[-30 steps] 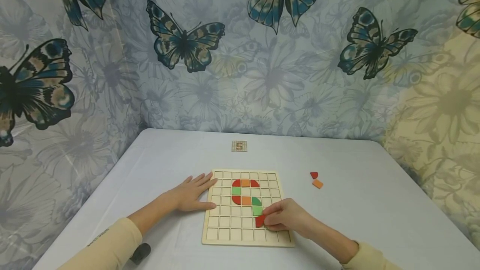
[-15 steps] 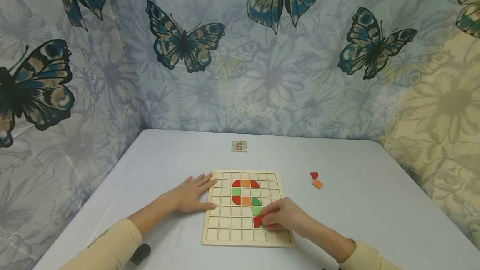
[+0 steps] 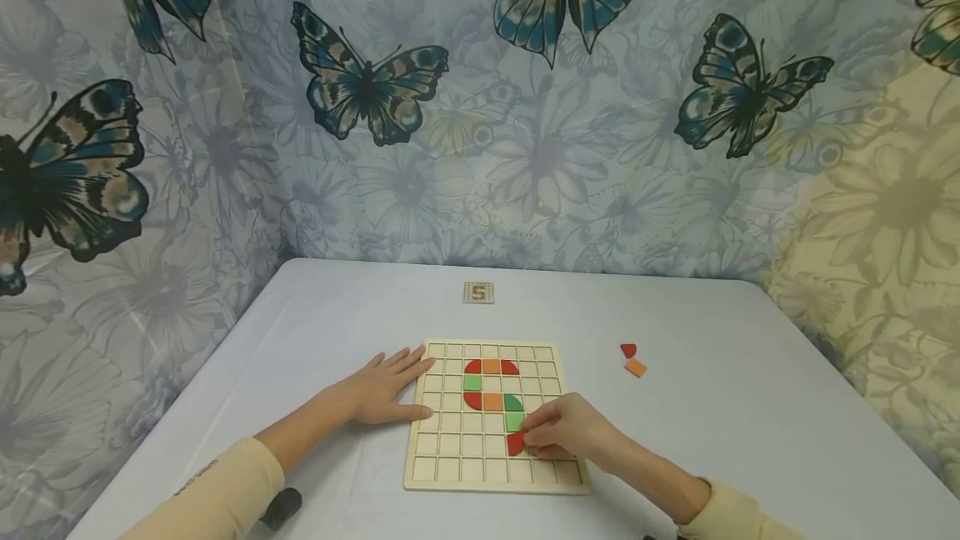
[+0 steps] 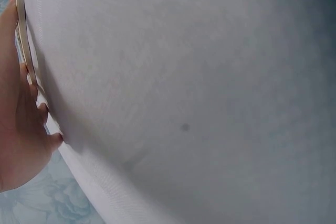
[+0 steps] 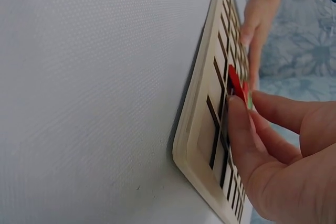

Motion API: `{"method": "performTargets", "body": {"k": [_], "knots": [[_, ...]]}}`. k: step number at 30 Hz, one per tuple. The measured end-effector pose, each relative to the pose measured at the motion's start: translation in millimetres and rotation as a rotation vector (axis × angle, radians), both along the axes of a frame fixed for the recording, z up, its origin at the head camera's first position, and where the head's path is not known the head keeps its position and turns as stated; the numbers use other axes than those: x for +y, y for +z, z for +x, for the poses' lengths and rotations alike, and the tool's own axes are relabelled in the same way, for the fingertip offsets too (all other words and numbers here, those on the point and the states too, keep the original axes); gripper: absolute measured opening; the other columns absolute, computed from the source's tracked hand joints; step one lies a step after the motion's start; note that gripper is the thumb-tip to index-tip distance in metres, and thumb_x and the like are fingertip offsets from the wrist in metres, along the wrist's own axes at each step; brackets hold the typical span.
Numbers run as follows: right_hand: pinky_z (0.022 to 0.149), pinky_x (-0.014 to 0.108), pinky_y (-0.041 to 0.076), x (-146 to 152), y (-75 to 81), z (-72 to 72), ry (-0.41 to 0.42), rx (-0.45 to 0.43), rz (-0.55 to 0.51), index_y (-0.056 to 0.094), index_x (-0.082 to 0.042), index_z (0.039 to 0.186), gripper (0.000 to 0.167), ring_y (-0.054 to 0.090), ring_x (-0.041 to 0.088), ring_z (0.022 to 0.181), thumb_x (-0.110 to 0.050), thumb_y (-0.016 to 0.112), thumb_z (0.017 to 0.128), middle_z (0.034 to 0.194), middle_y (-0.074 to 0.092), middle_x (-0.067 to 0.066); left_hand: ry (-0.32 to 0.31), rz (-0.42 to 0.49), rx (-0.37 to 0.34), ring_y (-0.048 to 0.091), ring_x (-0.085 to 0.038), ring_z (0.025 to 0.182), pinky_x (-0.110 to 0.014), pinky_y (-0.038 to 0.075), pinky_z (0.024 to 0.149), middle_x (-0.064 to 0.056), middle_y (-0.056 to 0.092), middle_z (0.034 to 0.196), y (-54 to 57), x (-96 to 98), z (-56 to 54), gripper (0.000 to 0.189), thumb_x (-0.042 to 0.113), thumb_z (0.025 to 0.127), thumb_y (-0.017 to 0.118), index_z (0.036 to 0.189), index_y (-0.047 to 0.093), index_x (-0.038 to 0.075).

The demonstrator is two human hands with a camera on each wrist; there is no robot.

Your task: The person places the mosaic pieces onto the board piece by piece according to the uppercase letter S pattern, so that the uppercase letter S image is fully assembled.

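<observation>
A square wooden grid board point(image 3: 450, 468) lies on the white table. In its cells sit red quarter-round tiles point(image 3: 510, 367), orange square tiles point(image 3: 492, 402), light green square tiles point(image 3: 472, 382) and a dark green quarter-round tile point(image 3: 512, 402), forming a curved line. My right hand point(image 3: 577, 433) pinches a red tile point(image 3: 515, 443) between thumb and fingers, just below the lower light green square. In the right wrist view this red tile point(image 5: 234, 81) stands tilted at the grid, partly hidden by the fingertips. My left hand point(image 3: 386, 387) rests with spread, straight fingers along the board's left edge.
A loose red tile point(image 3: 628, 350) and an orange square tile point(image 3: 636, 367) lie on the table right of the board. Behind the board is a small card point(image 3: 478, 292) with an S-like pattern on a grid. A dark rounded object point(image 3: 282, 508) lies near the left sleeve.
My right hand has shifted slightly left with the red tile, bringing it closer under the light green square. The left hand stays in place.
</observation>
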State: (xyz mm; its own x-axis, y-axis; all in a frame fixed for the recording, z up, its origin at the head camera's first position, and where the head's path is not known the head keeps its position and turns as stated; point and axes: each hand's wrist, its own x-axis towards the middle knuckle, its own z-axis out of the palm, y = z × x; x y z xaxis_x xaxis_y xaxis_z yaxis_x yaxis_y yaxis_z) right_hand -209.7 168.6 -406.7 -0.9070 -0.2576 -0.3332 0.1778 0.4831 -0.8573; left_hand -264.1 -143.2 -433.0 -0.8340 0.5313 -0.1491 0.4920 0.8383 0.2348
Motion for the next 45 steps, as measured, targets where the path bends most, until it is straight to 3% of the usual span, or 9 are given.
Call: {"method": "performTargets", "body": {"k": [13, 19, 25, 35, 41, 45], "knots": [[0.064, 0.028, 0.056, 3, -0.4, -0.2, 0.062, -0.014, -0.07, 0.07, 0.004, 0.095, 0.015, 0.063, 0.012, 0.064, -0.005, 0.073, 0.083, 0.08, 0.069, 0.005, 0.007, -0.004, 0.002, 0.013, -0.029, 0.143, -0.055, 0.011, 0.11, -0.003, 0.013, 0.159, -2.2, -0.5, -0.6, 0.088, 0.074, 0.086, 0.042, 0.153, 0.023, 0.021], [0.07, 0.029, 0.055, 13, -1.2, -7.3, 0.09, -0.071, -0.189, 0.066, 0.008, 0.106, 0.027, 0.063, 0.015, 0.07, -0.015, 0.065, 0.092, 0.084, 0.067, 0.008, 0.009, -0.001, -0.002, 0.013, -0.029, 0.143, -0.055, 0.011, 0.111, -0.002, 0.013, 0.159, -1.8, 0.2, -0.3, 0.089, 0.075, 0.085, 0.041, 0.154, 0.022, 0.022], [0.074, 0.029, 0.055, 26, 3.8, -18.4, 0.064, -0.116, -0.316, 0.058, 0.011, 0.118, 0.039, 0.065, 0.017, 0.075, -0.02, 0.062, 0.095, 0.09, 0.068, 0.012, 0.01, -0.009, -0.001, 0.013, -0.028, 0.143, -0.055, 0.011, 0.111, -0.002, 0.012, 0.159, -2.2, -0.1, -0.6, 0.088, 0.075, 0.085, 0.041, 0.154, 0.021, 0.023], [0.084, 0.032, 0.052, 61, 16.7, -38.2, -0.014, -0.063, -0.463, 0.04, 0.018, 0.132, 0.054, 0.066, 0.023, 0.096, -0.017, 0.058, 0.096, 0.11, 0.064, 0.021, 0.023, -0.024, 0.003, 0.012, -0.025, 0.143, -0.054, 0.01, 0.111, 0.001, 0.01, 0.159, -3.8, -0.8, -1.3, 0.089, 0.076, 0.084, 0.041, 0.154, 0.02, 0.025], [0.087, 0.033, 0.05, 82, 19.5, -50.1, -0.088, -0.035, -0.5, 0.034, 0.019, 0.137, 0.053, 0.063, 0.025, 0.105, -0.012, 0.053, 0.099, 0.121, 0.06, 0.023, 0.012, -0.012, 0.0, 0.013, -0.028, 0.143, -0.055, 0.01, 0.111, -0.001, 0.012, 0.159, -2.7, -0.5, -0.3, 0.088, 0.074, 0.085, 0.042, 0.154, 0.022, 0.023], [0.088, 0.033, 0.049, 93, 20.7, -55.7, -0.122, -0.025, -0.54, 0.033, 0.019, 0.136, 0.05, 0.064, 0.023, 0.104, -0.009, 0.052, 0.099, 0.118, 0.062, 0.021, 0.01, -0.01, -0.004, 0.012, -0.028, 0.143, -0.055, 0.01, 0.111, -0.002, 0.012, 0.159, -1.4, -0.2, 0.0, 0.088, 0.074, 0.086, 0.041, 0.154, 0.021, 0.022]]}}
